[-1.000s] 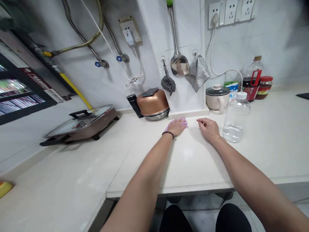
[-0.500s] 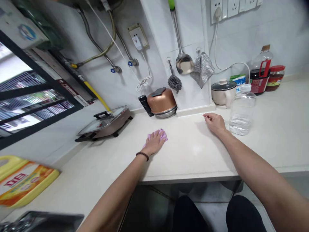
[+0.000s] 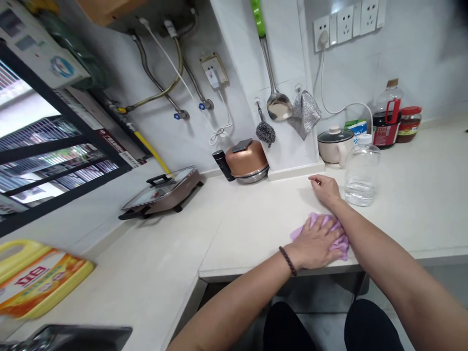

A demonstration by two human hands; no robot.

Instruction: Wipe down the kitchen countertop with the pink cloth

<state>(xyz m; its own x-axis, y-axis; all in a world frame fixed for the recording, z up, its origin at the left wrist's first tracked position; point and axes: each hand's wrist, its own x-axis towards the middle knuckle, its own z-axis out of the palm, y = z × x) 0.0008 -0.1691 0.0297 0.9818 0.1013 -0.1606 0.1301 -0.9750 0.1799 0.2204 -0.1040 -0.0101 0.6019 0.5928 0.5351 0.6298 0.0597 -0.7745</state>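
Observation:
My left hand (image 3: 317,243), a dark beaded bracelet at its wrist, lies flat with fingers spread on a crumpled purple cloth (image 3: 343,242). It presses the cloth on the white countertop (image 3: 252,229) near the front edge, close beside my right forearm. Farther back, my right hand (image 3: 325,189) rests on the counter with fingers curled in, and nothing shows in them. Just right of that hand stands a clear plastic bottle (image 3: 361,173), partly filled with clear liquid and capped in white.
A small lidded pot (image 3: 334,147), a dark-liquid bottle (image 3: 385,129) and a red-lidded jar (image 3: 408,127) stand at the back right. Copper-coloured cookware (image 3: 246,160) sits by the wall. Leftward are an electric pan (image 3: 164,190), a yellow detergent jug (image 3: 40,280) and a sink (image 3: 91,336). A ladle (image 3: 272,73) hangs above.
My left hand has slid the purple cloth rightward and toward the counter's front edge, up against my right forearm. My right hand stays in place. The view has shifted slightly.

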